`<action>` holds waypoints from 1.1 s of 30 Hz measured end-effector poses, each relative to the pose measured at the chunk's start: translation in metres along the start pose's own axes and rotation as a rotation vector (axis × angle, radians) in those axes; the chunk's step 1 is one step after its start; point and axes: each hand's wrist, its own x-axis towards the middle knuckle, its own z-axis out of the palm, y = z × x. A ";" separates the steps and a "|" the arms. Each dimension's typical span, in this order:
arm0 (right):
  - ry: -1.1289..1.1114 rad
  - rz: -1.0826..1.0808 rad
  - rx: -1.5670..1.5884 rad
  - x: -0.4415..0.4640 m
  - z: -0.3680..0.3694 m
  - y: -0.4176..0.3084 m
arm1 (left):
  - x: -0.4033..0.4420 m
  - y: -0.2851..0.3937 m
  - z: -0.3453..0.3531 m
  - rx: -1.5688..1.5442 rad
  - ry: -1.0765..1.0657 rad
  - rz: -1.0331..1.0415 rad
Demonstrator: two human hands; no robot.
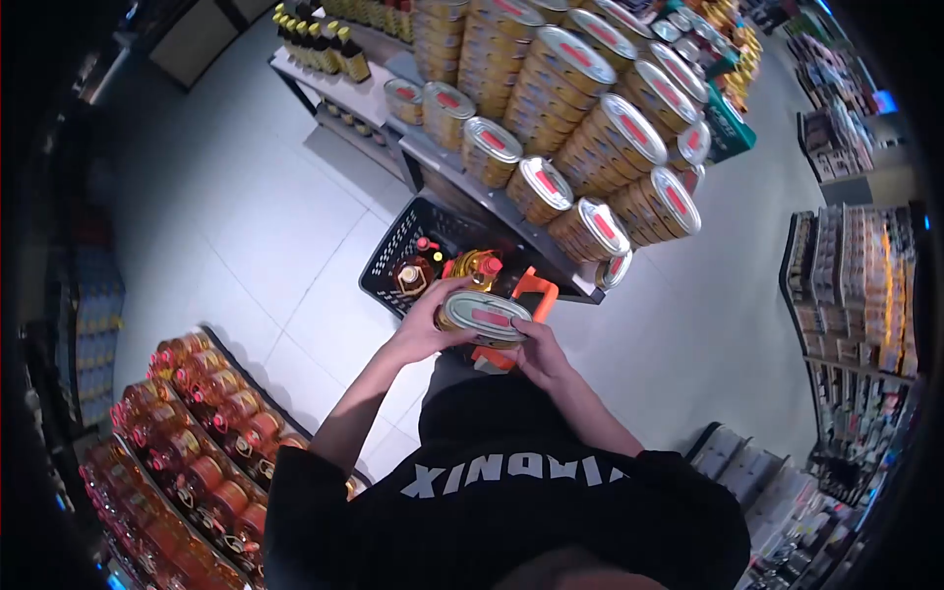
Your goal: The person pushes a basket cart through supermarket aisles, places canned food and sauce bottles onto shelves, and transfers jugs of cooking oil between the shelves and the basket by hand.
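Oval silver-topped tin (484, 317), clasped at both ends by left hand (425, 327) and right hand (544, 353), near rim of black plastic basket (396, 239); loads of open white-tiled floor (280, 221) leftward.

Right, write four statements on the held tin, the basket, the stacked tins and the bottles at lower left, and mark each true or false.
1. The left hand and the right hand hold an oval metal tin. True.
2. The black plastic basket is empty. False: red-capped bottles are in it.
3. Gold-sided oval tins are stacked near the basket. True.
4. The bottles at lower left have blue caps. False: those reddish plastic bottles have red caps.
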 end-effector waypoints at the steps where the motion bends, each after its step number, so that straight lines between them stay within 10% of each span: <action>1: -0.013 -0.041 0.107 -0.014 -0.005 -0.002 | 0.008 0.034 0.012 0.187 -0.053 0.087; 6: -0.184 -0.140 0.029 -0.085 -0.052 -0.044 | 0.053 0.075 0.112 0.099 -0.007 0.097; 12: 0.016 -0.477 -0.283 -0.149 -0.130 -0.140 | 0.100 0.075 0.265 -0.660 0.218 -0.398; 18: -0.057 -0.396 -0.199 -0.203 -0.198 -0.228 | 0.123 0.109 0.367 -0.789 0.268 -0.241; 24: -0.394 -0.279 0.132 -0.164 -0.188 -0.267 | 0.135 0.155 0.379 -0.239 0.466 0.209; 33: -0.079 -0.491 -0.075 -0.145 -0.198 -0.323 | 0.215 0.143 0.343 0.133 0.215 0.291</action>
